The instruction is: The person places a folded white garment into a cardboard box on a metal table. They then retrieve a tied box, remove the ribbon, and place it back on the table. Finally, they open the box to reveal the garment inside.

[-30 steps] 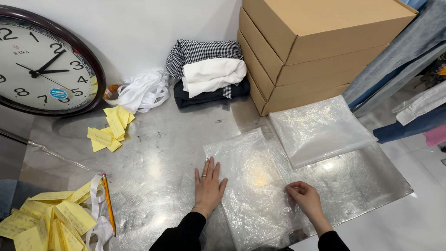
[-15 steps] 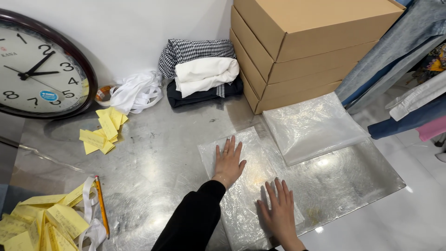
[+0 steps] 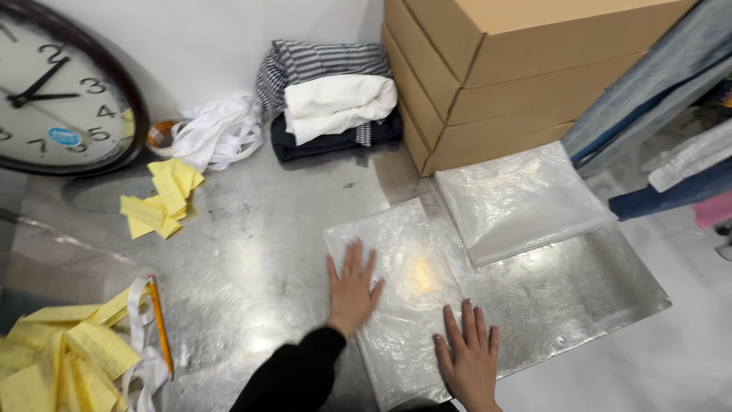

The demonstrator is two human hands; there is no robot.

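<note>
Shiny metal tabletop [image 3: 252,252] is lying under us, against a white wall. We are pressing both hands flat on a clear plastic bag [image 3: 404,290] near the front edge of the table. Our left hand [image 3: 352,291] is resting on the bag's left side with the fingers spread wide, holding nothing. Our right hand [image 3: 469,360] is lying open on the bag's lower part, also holding nothing. A second plastic bag [image 3: 522,200] is lying just beside, below the stacked cardboard boxes [image 3: 496,69]. Folded clothes [image 3: 332,99], yellow paper slips [image 3: 162,197] and a wall clock [image 3: 57,95] are sitting farther left.
</note>
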